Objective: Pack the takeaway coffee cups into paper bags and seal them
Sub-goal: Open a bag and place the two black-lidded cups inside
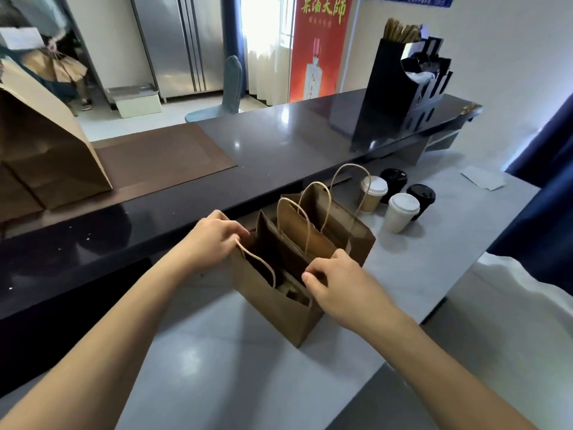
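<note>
Fingers of my left hand (214, 240) and right hand (338, 283) are pinching opposite rims of the upright brown paper handle bag (273, 308), spreading it open.

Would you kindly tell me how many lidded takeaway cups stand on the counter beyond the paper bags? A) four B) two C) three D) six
A: two white-lidded cups and two black-lidded cups stand clustered on the counter, all outside the bags.

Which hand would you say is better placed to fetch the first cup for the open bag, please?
Probably the right hand: the four cups, nearest the white-lidded cup, stand to the right of the open bag, while the left hand grips its far-left rim.
</note>
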Demonstrator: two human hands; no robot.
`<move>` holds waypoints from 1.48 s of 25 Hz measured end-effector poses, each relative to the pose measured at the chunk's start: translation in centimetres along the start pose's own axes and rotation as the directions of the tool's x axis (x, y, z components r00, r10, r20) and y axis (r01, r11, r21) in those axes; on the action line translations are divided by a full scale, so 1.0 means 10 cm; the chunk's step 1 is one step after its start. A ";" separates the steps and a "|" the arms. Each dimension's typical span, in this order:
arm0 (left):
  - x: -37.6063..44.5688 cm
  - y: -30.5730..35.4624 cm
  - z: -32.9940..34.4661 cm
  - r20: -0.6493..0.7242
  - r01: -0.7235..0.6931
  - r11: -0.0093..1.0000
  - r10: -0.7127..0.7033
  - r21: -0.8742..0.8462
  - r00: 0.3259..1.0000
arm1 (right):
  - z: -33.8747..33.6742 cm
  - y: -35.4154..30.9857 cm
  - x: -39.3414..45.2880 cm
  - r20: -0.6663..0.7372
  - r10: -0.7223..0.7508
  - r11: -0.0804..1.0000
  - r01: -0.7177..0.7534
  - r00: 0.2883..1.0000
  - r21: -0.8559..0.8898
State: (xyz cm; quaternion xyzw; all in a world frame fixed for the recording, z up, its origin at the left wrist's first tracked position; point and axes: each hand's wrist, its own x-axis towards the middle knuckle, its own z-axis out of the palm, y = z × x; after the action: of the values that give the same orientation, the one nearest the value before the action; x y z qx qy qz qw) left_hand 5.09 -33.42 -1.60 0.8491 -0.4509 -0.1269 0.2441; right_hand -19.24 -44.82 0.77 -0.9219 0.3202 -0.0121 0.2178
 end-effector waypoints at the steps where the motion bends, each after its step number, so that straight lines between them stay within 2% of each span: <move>1: -0.03 -0.01 -0.01 0.017 0.004 1.000 -0.004 -0.009 1.000 | 0.05 -0.02 -0.02 0.021 0.051 0.998 -0.051 0.998 -0.028; 6: -0.19 -0.03 -0.01 0.012 0.001 1.000 -0.001 0.029 1.000 | 0.15 -0.07 -0.09 -0.051 0.237 0.961 -0.242 0.970 -0.130; 9: -0.32 -0.05 -0.01 0.021 -0.022 0.998 0.023 -0.051 1.000 | 0.21 -0.06 -0.16 -0.043 0.288 0.945 -0.292 0.957 -0.146; 13: -0.47 -0.07 -0.01 0.211 -0.028 0.998 0.041 -0.063 0.977 | 0.27 0.01 -0.25 -0.028 0.288 0.958 -0.288 0.957 0.000; 15: -0.55 -0.08 0.02 0.262 -0.016 0.998 0.033 -0.065 0.965 | 0.29 0.04 -0.33 -0.029 0.278 0.957 -0.275 0.960 0.090; 19: -0.77 -0.10 0.13 0.285 -0.001 0.994 0.034 -0.113 0.958 | 0.27 0.09 -0.53 -0.025 0.253 0.951 -0.244 0.967 0.192; 24: -1.01 0.10 0.23 0.285 0.003 0.989 0.039 -0.147 0.958 | 0.16 0.31 -0.74 -0.022 0.238 0.949 -0.228 0.971 0.217; 32: -1.21 0.95 0.50 0.305 0.044 0.989 0.001 -0.139 0.952 | -0.16 1.04 -1.10 -0.040 0.226 0.945 -0.209 0.973 0.252; 37: -1.22 1.49 0.87 0.294 0.009 0.992 0.028 -0.123 0.955 | -0.41 1.64 -1.32 -0.013 0.258 0.927 -0.243 0.966 0.287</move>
State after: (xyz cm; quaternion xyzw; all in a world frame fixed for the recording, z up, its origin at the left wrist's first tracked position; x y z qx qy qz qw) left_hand -16.02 -33.03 -1.20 0.8018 -0.4777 -0.2786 0.2264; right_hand -40.02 -50.09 -0.69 -0.8322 0.4357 -0.0531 0.3389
